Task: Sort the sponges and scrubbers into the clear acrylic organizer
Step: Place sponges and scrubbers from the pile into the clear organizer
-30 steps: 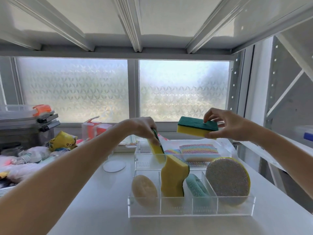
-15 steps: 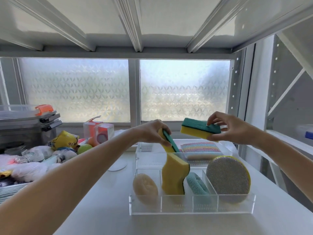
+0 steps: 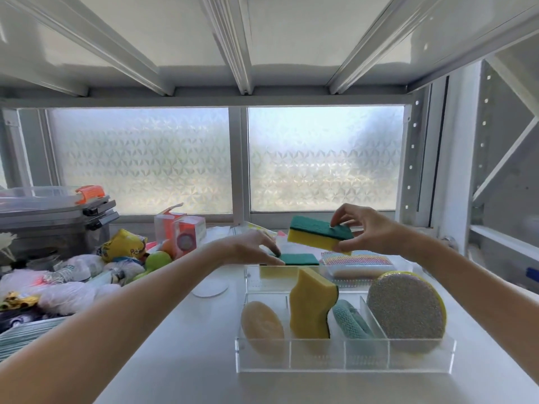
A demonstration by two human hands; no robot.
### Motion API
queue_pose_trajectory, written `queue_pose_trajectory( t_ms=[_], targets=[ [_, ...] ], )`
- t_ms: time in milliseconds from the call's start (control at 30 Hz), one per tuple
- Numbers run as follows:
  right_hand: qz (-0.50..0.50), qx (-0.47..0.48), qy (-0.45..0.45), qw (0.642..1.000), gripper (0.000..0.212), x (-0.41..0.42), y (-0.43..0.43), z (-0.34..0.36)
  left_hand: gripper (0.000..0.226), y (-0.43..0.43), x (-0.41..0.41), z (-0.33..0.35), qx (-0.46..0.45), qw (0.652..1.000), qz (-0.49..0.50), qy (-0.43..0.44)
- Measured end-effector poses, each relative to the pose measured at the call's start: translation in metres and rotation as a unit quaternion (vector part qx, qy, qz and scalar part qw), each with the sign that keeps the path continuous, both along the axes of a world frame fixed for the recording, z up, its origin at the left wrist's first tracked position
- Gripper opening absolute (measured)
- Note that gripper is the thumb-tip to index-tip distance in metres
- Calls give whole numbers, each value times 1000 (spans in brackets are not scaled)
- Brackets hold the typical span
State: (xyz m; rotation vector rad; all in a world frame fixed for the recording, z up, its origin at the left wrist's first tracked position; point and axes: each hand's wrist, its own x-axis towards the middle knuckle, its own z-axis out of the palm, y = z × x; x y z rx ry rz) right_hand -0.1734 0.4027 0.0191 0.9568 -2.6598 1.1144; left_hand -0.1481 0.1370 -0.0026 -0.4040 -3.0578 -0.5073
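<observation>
Filing sponges into the organizer [image 3: 344,357]

My left hand [image 3: 248,252] presses a sponge [image 3: 300,258] flat, apparently into the back compartment; my right hand [image 3: 367,231] pinches the next sponge [image 3: 319,236], waiting to stack.

Left hand [image 3: 256,250] lowered, fingers flat; right hand [image 3: 369,231] raised, pinching.

Held sponge [image 3: 320,236]: green over yellow. Curved sponge [image 3: 311,305]: yellow. Round scrubber [image 3: 405,312]: speckled grey, yellow-edged. Striped pad [image 3: 356,261]: pastel rainbow. Tabletop [image 3: 186,342]: white.
</observation>
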Motion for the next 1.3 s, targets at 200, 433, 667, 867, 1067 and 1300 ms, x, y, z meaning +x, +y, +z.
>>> queue_pose_trajectory(
  t_ms=[200, 433, 667, 867, 1067, 1300],
  targets=[
    [51, 100, -40, 993, 38, -14, -48, -11, 65, -14, -2, 5, 75, 996, 51, 17],
    [75, 61, -71, 993, 40, -11, -57, -15, 62, -15, -1, 5, 53, 998, 10, 22],
    [-3, 66, -153, 986, 58, -5, -55, -16, 65, -13, -3, 5, 35, 998, 8, 42],
    [-30, 69, -96, 992, 33, -12, -34, -8, 63, -11, 3, 10, 9, 998, 6, 58],
    [29, 186, -37, 981, 24, -17, 0, 2, 35, 38, 6, 23, 97, 982, -90, 138],
    [10, 290, 21, 957, 49, -18, -21, -26, 29, 81, -29, 6, -55, 997, -35, 49]
  ],
)
